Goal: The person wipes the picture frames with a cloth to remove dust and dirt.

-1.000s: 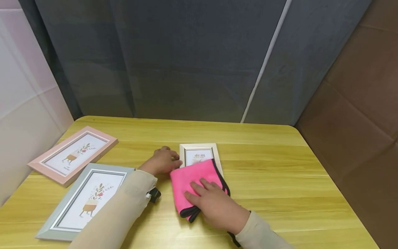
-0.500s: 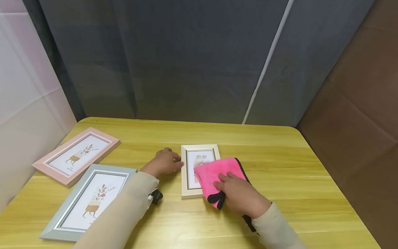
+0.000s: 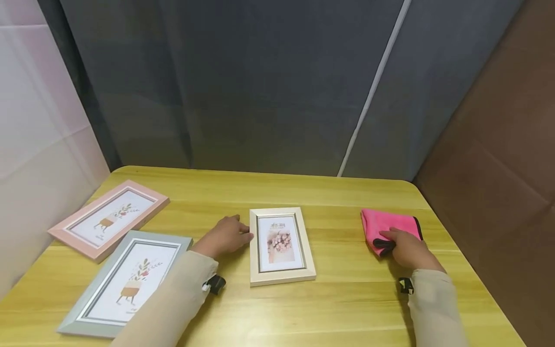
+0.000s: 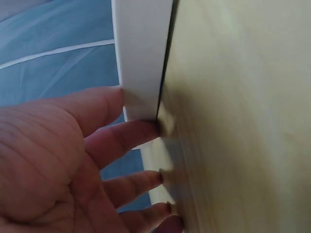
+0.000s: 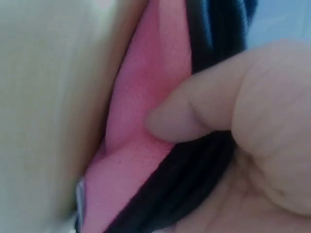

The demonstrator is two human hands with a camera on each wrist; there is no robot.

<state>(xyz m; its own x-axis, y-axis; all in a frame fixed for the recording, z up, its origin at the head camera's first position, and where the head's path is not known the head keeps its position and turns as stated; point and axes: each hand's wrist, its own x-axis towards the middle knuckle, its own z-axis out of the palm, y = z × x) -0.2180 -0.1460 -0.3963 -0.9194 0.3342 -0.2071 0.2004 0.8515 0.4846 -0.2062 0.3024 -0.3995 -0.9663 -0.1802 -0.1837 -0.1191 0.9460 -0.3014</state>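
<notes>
A small cream photo frame (image 3: 282, 277) with a pink flower picture lies face up at the middle of the wooden table. My left hand (image 3: 224, 237) rests at its left edge. In the left wrist view, the thumb and index finger touch the frame's side (image 4: 141, 58) near a corner, and the other fingers reach to the tabletop. Well to the right of the frame, my right hand (image 3: 409, 248) holds a folded pink cloth (image 3: 390, 221) with black edging. Its thumb (image 5: 177, 119) presses into the cloth's fold in the right wrist view; the other fingers are mostly hidden.
A pink photo frame (image 3: 149, 211) lies at the far left of the table (image 3: 347, 308). Nearer, a grey-blue photo frame (image 3: 82, 299) lies partly under the left sleeve (image 3: 173, 289) in view. Grey, white and brown sheets surround the table.
My right hand has carried the pink cloth off the cream frame and far to the right, uncovering the whole picture. My left hand stays at the frame's left edge.
</notes>
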